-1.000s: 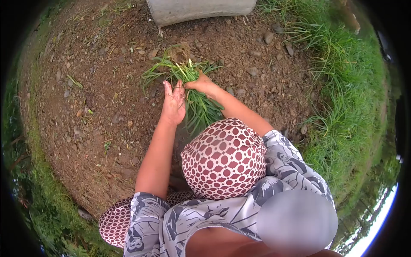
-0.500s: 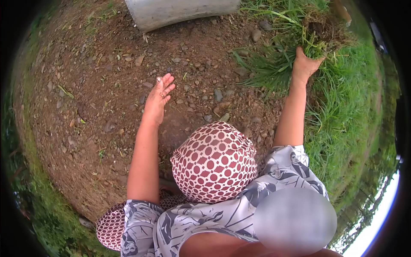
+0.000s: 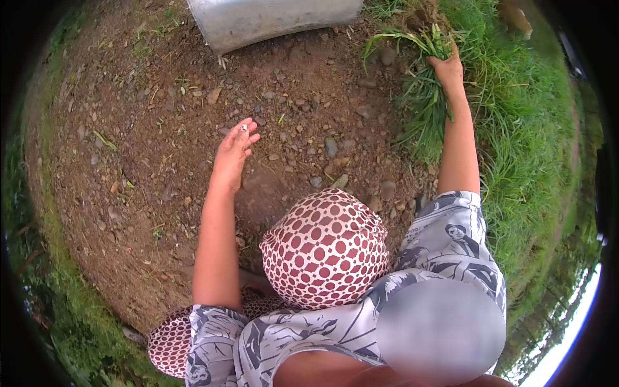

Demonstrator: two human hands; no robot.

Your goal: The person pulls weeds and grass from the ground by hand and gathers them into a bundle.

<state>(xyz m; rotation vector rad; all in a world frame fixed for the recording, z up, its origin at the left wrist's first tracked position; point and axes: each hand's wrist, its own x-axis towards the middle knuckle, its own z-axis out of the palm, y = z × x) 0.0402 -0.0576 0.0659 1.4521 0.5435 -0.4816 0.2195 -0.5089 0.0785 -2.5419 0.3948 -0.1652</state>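
Note:
At the upper right, my right hand [image 3: 449, 71] grips a clump of grass [image 3: 422, 106] around its stems. Its long green blades hang down toward me, and its brown roots [image 3: 422, 16] point away near the top edge. My left hand [image 3: 235, 151] is held over the bare soil with nothing in it, its fingers stretched out and slightly bent. A small pale spot shows on one of its fingertips.
Stony brown soil [image 3: 148, 174] spreads ahead and to the left. A grey metal container [image 3: 277, 22] lies at the top centre. Growing grass [image 3: 516, 142] lines the right side. My knee in patterned cloth [image 3: 325, 248] rises in the middle.
My right hand has moved left and slightly up with the grass clump, whose roots now sit farther left. My left hand stays nearly in place, its fingers a little lower.

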